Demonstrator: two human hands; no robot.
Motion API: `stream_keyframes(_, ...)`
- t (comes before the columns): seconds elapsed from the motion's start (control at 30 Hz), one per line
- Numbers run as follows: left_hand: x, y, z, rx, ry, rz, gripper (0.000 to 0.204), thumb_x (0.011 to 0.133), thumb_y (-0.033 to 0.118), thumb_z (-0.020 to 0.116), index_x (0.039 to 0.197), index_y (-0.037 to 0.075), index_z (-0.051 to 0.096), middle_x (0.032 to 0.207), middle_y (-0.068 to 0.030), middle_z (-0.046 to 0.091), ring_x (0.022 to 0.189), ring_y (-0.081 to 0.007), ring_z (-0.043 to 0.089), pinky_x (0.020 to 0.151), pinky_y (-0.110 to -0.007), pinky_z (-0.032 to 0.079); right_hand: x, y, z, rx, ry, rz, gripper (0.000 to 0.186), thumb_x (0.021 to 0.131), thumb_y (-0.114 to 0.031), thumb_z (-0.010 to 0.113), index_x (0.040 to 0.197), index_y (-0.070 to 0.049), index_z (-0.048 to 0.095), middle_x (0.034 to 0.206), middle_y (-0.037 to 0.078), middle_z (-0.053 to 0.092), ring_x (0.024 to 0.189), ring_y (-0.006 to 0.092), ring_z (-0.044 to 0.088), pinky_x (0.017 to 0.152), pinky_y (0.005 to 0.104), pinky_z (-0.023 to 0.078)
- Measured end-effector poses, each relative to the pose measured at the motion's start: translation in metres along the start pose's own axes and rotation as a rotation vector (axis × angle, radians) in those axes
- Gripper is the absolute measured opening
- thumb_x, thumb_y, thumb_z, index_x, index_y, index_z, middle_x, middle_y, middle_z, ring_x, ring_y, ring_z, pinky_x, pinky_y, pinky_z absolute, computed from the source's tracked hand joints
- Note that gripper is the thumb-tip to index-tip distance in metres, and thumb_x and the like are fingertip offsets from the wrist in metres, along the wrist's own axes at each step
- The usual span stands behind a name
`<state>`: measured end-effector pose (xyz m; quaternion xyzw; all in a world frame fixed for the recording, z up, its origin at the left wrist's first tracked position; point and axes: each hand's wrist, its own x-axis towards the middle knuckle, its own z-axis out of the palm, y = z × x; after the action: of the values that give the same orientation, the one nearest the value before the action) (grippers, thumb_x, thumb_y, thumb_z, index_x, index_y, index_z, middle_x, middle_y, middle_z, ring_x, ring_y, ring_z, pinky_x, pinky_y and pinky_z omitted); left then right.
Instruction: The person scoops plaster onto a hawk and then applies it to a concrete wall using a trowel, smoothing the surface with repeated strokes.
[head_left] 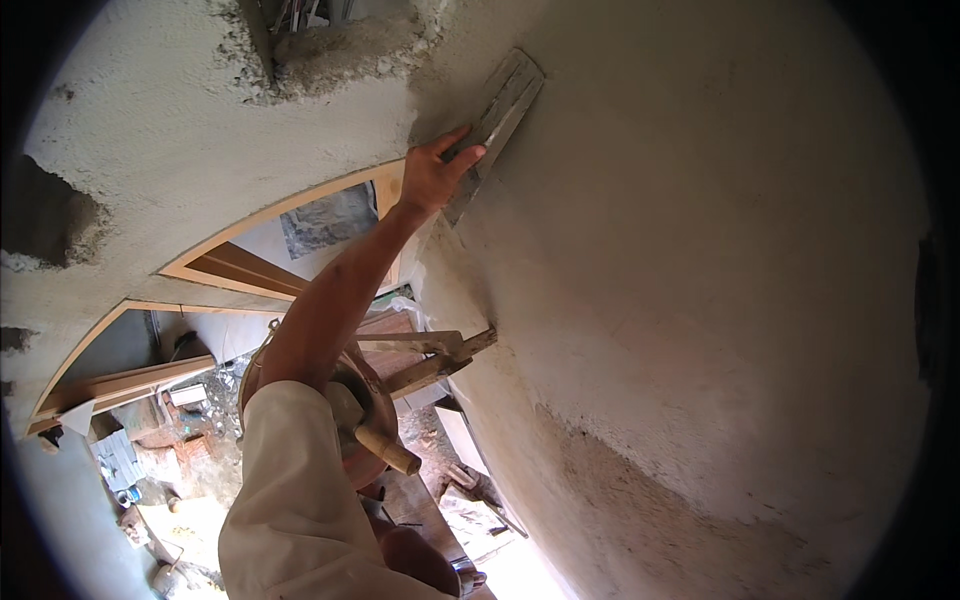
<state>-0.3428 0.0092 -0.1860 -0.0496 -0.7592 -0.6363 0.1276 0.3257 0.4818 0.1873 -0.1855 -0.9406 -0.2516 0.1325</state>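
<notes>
My left hand (435, 175) is raised to the plastered wall (700, 250), gripping a long, flat, mortar-grey float (510, 105) that lies against the surface near a corner. Below my arm, a round pan (372, 405) holds a tool with a wooden handle (385, 448), partly hidden by my forearm and pale sleeve. Low in the picture, dark skin shows above a plank, partly behind the sleeve; I cannot make out whether my right hand is there.
Rough openings (50, 215) break the left wall. Arched wooden frames (225, 230) sit in it. A timber bracket (425, 375) juts below my arm, over a plank (405, 495). Far below lies rubble (185, 450) with boards and sheets.
</notes>
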Motion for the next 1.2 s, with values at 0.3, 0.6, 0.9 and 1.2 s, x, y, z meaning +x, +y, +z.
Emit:
stream_keyframes(0.3, -0.002, -0.061, 0.038, -0.132, -0.18, -0.214, 0.058, 0.083, 0.035, 0.071, 0.124, -0.003, 0.056, 0.116, -0.019, 0.063, 0.106, -0.0155, 0.058, 0.091, -0.027, 0.044, 0.052, -0.104, -0.024, -0.248, 0.481, -0.476, 0.028, 0.093, -0.022, 0.051, 0.09, 0.0, 0.068, 0.068, 0.007, 0.066, 0.049, 0.0185, 0.06, 0.043, 0.03, 0.049)
stream_keyframes(0.6, -0.028, -0.155, 0.047, -0.118, -0.222, -0.089, 0.059, 0.084, 0.029, 0.07, 0.129, -0.004, 0.05, 0.123, -0.0198, 0.059, 0.113, -0.0168, 0.055, 0.095, -0.029, 0.042, 0.053, -0.111, -0.015, -0.449, 0.624, -0.422, 0.035, 0.093, -0.034, 0.053, 0.086, -0.004, 0.069, 0.072, 0.005, 0.069, 0.054, 0.0206, 0.064, 0.046, 0.0321, 0.05)
stream_keyframes(0.9, -0.057, -0.238, 0.053, 0.208, -0.366, 0.041, 0.064, 0.082, 0.009, 0.064, 0.141, 0.011, 0.039, 0.122, -0.0226, 0.056, 0.114, -0.0343, 0.054, 0.097, -0.035, 0.042, 0.045, -0.104, -0.006, -0.442, 0.684, -0.258, 0.036, 0.093, -0.039, 0.055, 0.077, -0.01, 0.07, 0.071, 0.003, 0.069, 0.052, 0.0179, 0.062, 0.044, 0.031, 0.048)
stream_keyframes(1.2, -0.136, -0.298, 0.009, 0.517, -0.65, -0.126, 0.069, 0.08, 0.008, 0.066, 0.141, 0.016, 0.036, 0.112, -0.0225, 0.061, 0.105, -0.036, 0.059, 0.09, -0.042, 0.047, 0.066, -0.124, 0.011, -0.379, 0.839, -0.292, 0.039, 0.092, -0.041, 0.056, 0.074, -0.009, 0.069, 0.065, 0.003, 0.067, 0.049, 0.0171, 0.061, 0.04, 0.0298, 0.046)
